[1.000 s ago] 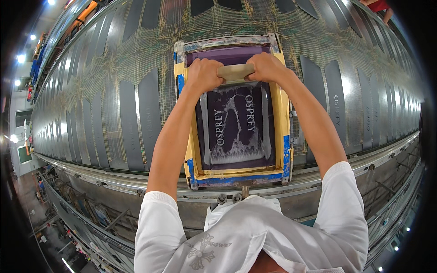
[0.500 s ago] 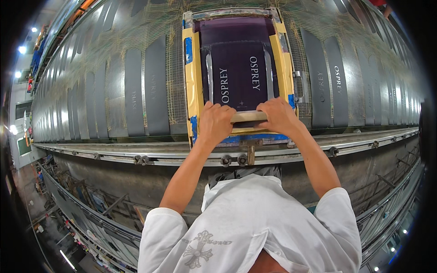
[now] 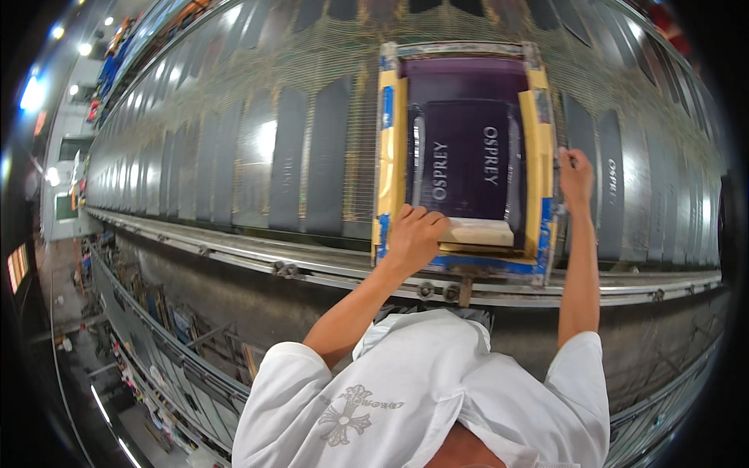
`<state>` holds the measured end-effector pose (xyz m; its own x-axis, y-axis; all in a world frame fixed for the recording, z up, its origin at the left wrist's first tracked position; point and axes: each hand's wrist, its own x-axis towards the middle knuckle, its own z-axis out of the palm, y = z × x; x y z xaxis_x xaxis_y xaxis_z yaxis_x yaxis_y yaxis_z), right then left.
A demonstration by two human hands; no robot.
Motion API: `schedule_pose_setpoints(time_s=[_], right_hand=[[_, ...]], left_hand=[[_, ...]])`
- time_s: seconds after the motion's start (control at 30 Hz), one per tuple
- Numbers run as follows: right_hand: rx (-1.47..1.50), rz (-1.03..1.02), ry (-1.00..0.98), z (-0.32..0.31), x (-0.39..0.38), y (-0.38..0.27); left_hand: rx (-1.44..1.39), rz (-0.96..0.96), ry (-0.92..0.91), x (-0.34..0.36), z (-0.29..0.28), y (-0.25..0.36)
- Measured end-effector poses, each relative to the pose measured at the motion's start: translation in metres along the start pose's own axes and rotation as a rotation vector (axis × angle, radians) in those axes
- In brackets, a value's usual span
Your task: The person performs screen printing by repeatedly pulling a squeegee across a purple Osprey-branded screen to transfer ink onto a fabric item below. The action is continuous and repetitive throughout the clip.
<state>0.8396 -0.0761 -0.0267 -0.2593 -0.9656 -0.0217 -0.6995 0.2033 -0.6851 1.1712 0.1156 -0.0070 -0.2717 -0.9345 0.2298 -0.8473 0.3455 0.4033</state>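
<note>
Scraper [image 3: 482, 232] near the front edge of a frame [image 3: 394, 148] on the worktop [image 3: 261, 183]
Left hand [image 3: 417, 236] clamped on the scraper's left end; right hand [image 3: 576, 178] curled at the frame's right edge, grip unclear

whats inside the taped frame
Inside the frame are dark purple mesh with two lines of pale lettering, and a squeegee across the near end. The left hand covers the squeegee's left end; whatever lies under the mesh cannot be made out.
</note>
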Motion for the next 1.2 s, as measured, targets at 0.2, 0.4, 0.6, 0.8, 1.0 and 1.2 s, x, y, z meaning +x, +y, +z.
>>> schedule_pose_setpoints(time_s=[0.2, 0.4, 0.6, 0.8, 1.0, 1.2], right_hand=[[0.142, -0.114, 0.001, 0.063, -0.05, -0.086], [0.345, -0.243, 0.14, 0.207, -0.133, -0.176], [0.324, -0.125, 0.051, 0.243, -0.162, -0.22], [0.211, -0.064, 0.021, 0.254, -0.163, -0.223], [0.142, 0.004, -0.071, 0.261, -0.16, -0.212], [-0.122, -0.016, -0.285, 0.238, -0.142, -0.23]], left_hand=[[0.04, -0.055, 0.014, -0.029, -0.074, -0.061], [0.191, -0.085, 0.034, -0.111, -0.156, -0.179], [0.203, -0.027, -0.015, -0.173, -0.185, -0.223], [0.189, 0.038, -0.049, -0.195, -0.17, -0.234], [0.157, 0.019, -0.034, -0.167, -0.168, -0.255], [0.162, 0.03, 0.046, -0.038, -0.153, -0.345]])
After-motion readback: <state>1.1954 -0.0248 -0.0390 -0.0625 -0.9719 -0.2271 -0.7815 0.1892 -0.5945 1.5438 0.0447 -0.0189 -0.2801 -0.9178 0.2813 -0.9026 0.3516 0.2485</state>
